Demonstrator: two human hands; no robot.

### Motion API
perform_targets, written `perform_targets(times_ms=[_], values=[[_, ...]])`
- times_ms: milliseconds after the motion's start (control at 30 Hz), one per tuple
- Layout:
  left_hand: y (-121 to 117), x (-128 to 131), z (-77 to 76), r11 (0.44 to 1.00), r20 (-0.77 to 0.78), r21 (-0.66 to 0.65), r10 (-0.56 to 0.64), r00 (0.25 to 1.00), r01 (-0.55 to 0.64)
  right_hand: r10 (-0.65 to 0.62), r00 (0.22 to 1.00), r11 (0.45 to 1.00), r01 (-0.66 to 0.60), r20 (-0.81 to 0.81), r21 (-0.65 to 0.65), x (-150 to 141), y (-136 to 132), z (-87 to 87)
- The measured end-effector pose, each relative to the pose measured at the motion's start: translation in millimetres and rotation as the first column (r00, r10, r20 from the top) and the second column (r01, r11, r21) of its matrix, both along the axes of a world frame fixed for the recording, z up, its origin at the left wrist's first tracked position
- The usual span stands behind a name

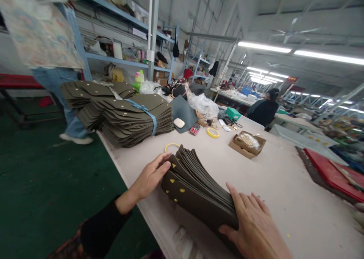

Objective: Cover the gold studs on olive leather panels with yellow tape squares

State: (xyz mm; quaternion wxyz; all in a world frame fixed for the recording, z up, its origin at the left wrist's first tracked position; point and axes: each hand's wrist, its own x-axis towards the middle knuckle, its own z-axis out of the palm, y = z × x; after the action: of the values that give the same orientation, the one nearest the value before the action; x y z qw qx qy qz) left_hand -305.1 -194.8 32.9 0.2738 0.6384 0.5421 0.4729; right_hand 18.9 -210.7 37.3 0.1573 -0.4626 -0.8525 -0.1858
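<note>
A fanned stack of dark olive leather pieces [196, 187] with small yellow marks lies on the pale table [273, 175] in front of me. My left hand [150, 175] presses against the stack's far left end, fingers together along its edge. My right hand [253, 221] lies flat on the stack's near end, fingers stretched out, thumb under its side. A yellow ring [171, 146] lies just behind the stack.
Large bundles of the same olive pieces [127, 115], one tied with a blue strap, sit at the table's far left. A cardboard box of metal parts [247, 142], a yellow tape roll [213, 132], plastic bags and shelving lie behind. Someone in jeans [64, 96] stands left; another person [265, 107] sits farther off.
</note>
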Motion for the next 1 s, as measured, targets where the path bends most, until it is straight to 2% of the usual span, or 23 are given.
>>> perform_targets(times_ms=[100,333,433,633,733,867,933,1000], values=[[5,-1,-4.3,0.993,0.139,-0.048,-0.1,0.985,0.108,0.0,1.0,1.0,0.0,0.009,0.002,3,2,-3.0],[25,-20,0.2,0.941,0.244,-0.126,-0.277,0.929,0.314,-0.005,0.998,0.999,0.001,0.07,0.052,7,4,-5.9],[28,-21,5.2,0.933,0.24,-0.124,-0.302,0.923,0.338,0.017,0.995,0.996,-0.026,0.099,0.091,7,5,-5.2],[34,-16,12.8,0.951,0.15,-0.126,-0.264,0.953,0.283,0.055,0.99,0.985,-0.075,0.128,0.157,4,4,0.4],[40,-20,13.8,0.902,0.172,-0.183,-0.362,0.916,0.39,0.064,0.989,0.979,-0.089,0.135,0.182,1,3,3.1],[48,-28,15.7,0.787,0.294,-0.272,-0.48,0.826,0.554,0.075,0.983,0.972,-0.109,0.165,0.208,-1,1,6.5],[52,-30,18.5,0.732,0.317,-0.314,-0.519,0.794,0.604,0.072,0.981,0.975,-0.107,0.178,0.193,-2,-1,8.8],[55,-32,22.5,0.7,0.299,-0.331,-0.558,0.774,0.633,0.061,0.979,0.982,-0.094,0.192,0.165,-3,-3,11.2]])
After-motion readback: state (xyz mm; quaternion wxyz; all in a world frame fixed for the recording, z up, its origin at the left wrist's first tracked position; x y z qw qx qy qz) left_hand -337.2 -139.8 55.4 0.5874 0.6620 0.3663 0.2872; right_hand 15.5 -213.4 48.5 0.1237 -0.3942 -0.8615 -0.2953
